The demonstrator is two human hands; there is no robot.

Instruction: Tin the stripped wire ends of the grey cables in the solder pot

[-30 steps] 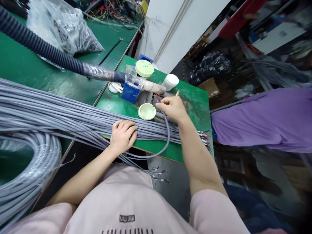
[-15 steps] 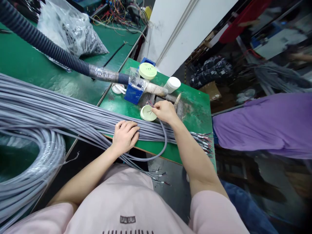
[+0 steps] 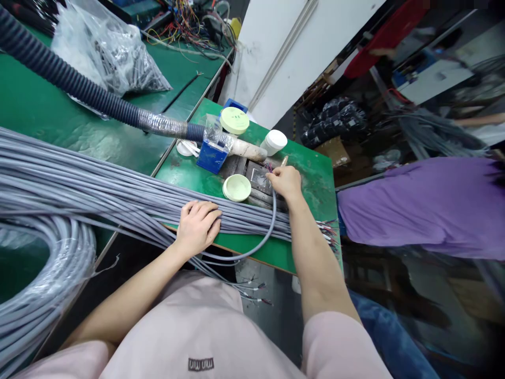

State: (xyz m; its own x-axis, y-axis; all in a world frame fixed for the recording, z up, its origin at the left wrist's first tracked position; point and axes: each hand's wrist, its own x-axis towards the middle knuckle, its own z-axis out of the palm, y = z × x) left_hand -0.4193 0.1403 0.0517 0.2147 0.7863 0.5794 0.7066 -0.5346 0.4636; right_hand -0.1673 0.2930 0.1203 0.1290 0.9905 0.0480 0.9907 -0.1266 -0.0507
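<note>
My right hand pinches a grey cable near its stripped end. The thin coloured wires at that end point up beside a dark, grimy metal block with a square well. From my fingers the cable loops down toward me and back to the left. My left hand lies on top of a thick bundle of grey cables, fingers spread over it. Left of the block sits an open round tub with pale yellow-green contents.
A ribbed hose reaches over a blue box toward the block. Behind are a yellow-lidded tub and a white jar. A cable coil lies left. At right stands a person in a purple top.
My right hand has moved right with the cable, carrying its wire end from above the open tub to the metal block. My left hand stays on the bundle. The view has shifted slightly.
</note>
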